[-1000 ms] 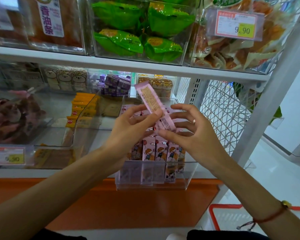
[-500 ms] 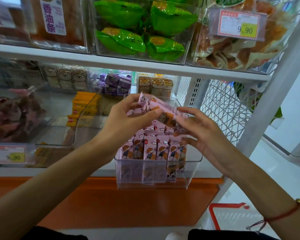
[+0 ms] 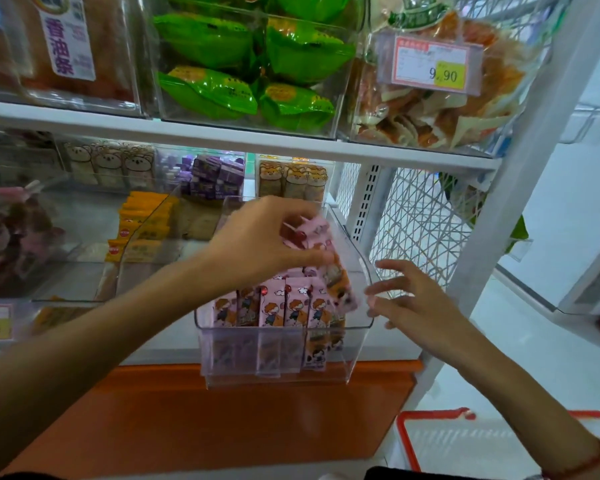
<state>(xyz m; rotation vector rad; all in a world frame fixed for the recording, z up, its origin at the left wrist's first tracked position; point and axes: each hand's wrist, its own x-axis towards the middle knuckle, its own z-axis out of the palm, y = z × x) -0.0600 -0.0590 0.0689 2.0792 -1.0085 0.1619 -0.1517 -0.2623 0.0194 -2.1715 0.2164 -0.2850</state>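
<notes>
Item: pink packet (image 3: 313,227), a slim snack wrapper, blurred; held above the rear of the clear bin (image 3: 284,330), tilted, its lower end among the stock inside.

Left hand (image 3: 267,237): reaches in over the bin's top; fingers curled down round the pink packet, gripping it; whether more than one packet is held cannot be told.

Right hand (image 3: 417,303): fingers spread and relaxed, holding nothing; fingertips just beside the bin's right front corner; contact with the wall cannot be told; red cord bracelet (image 3: 584,468) on the wrist.

Bin contents: row of pink packets (image 3: 293,301) with cartoon figures, upright, faces to the front; one at the right end leans outward against the wall.

Bin position: front edge of the lower shelf (image 3: 388,353), overhanging the orange base panel.

Surroundings: orange packets (image 3: 146,216) in the bin to the left; purple boxes (image 3: 211,174) behind; green packets (image 3: 219,39) on the upper shelf; price tag (image 3: 440,69) reading 9.90 at upper right; wire panel (image 3: 420,216) closing the shelf's right side; red basket (image 3: 430,415) on the floor below right.
</notes>
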